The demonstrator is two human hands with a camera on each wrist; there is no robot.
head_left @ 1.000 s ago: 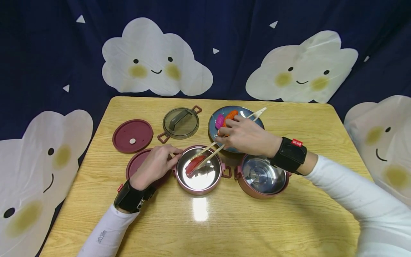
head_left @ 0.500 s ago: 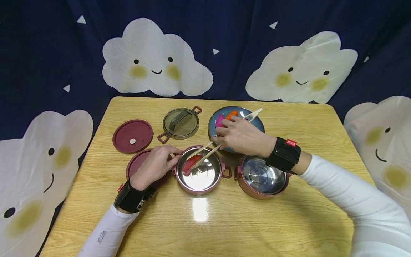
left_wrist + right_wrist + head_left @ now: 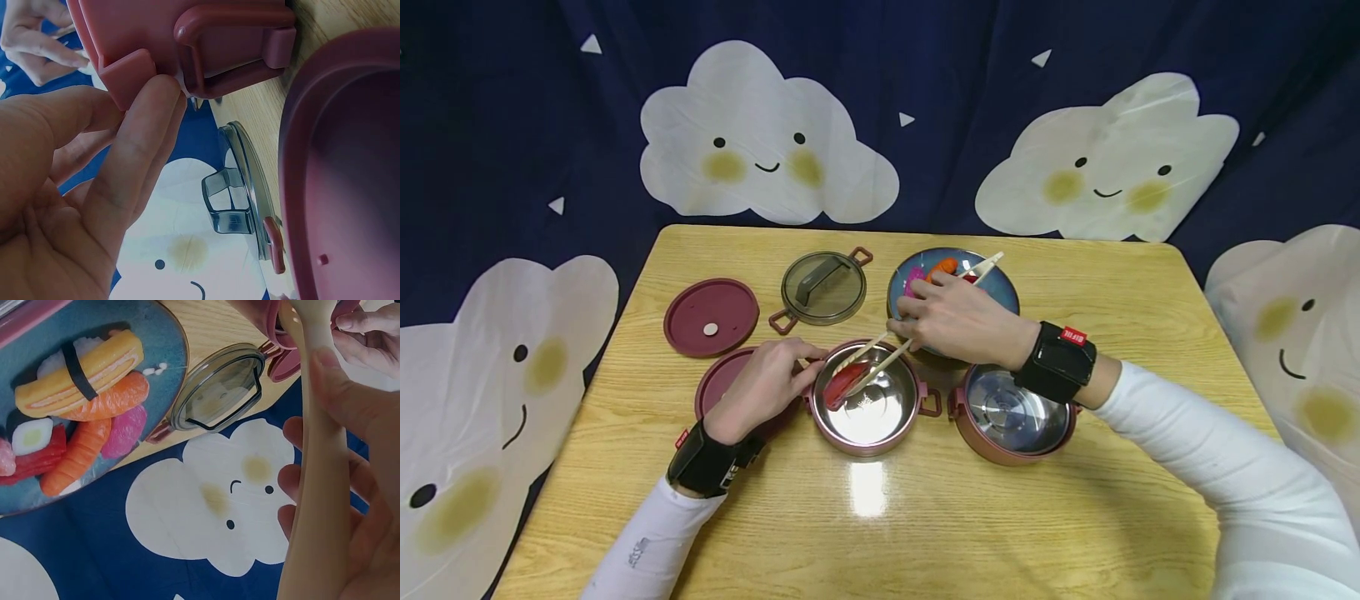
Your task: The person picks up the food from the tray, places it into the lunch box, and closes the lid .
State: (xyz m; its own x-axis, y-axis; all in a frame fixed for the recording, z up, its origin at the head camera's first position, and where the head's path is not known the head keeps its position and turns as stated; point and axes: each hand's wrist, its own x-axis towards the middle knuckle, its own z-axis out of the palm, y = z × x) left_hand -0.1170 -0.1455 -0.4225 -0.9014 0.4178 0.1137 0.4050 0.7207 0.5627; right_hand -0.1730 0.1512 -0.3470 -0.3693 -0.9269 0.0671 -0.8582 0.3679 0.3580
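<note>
Table (image 3: 970, 533) bears pots (image 3: 863, 449) before navy cloud-patterned curtain (image 3: 940, 42)

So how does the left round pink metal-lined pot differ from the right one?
The left pot looks shallower, the right pot deeper. The left pot has a glossy red piece between pale chopsticks inside it; the right pot shows none. The left hand holds the left pot's side; no hand holds the right pot. Both share shiny silvery insides.

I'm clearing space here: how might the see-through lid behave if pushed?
The see-through lid would likely slide rather than roll, since it lies flat, handle up. Its pane looks glassy, so it may chip if knocked.
</note>
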